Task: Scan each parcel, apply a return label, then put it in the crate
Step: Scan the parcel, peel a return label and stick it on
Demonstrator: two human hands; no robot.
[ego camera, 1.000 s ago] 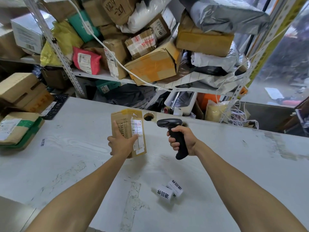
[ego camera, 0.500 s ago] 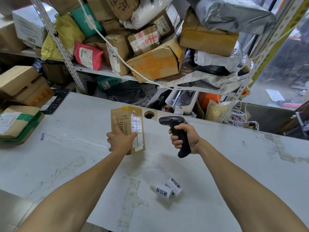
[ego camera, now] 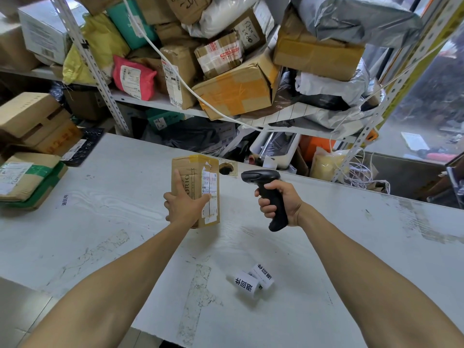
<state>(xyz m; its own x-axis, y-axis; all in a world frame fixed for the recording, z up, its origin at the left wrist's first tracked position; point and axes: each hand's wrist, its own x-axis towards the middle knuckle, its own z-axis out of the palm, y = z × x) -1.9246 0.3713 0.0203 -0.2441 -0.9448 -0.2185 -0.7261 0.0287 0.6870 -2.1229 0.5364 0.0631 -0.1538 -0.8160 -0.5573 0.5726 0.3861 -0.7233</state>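
Observation:
A small brown cardboard parcel [ego camera: 198, 172] with a white shipping label on its right face stands upright above the white table [ego camera: 351, 247]. My left hand [ego camera: 182, 207] grips it from the near side, thumb on the label edge. My right hand [ego camera: 281, 202] grips the handle of a black barcode scanner [ego camera: 266, 179] just right of the parcel, its head pointing left at the label. Two rolls of white return labels [ego camera: 252, 282] with black characters lie on the table nearer to me. No crate is in view.
Taped cardboard boxes [ego camera: 30, 151] are stacked at the table's left edge. Behind the table, metal shelves [ego camera: 160, 101] are piled with parcels and bags, and a white cable [ego camera: 190, 91] hangs across them. A round hole [ego camera: 227, 169] is in the table's far edge.
Both hands keep their holds on the parcel and the scanner. The parcel's top has tipped slightly closer to the scanner; otherwise only the view shifted a little.

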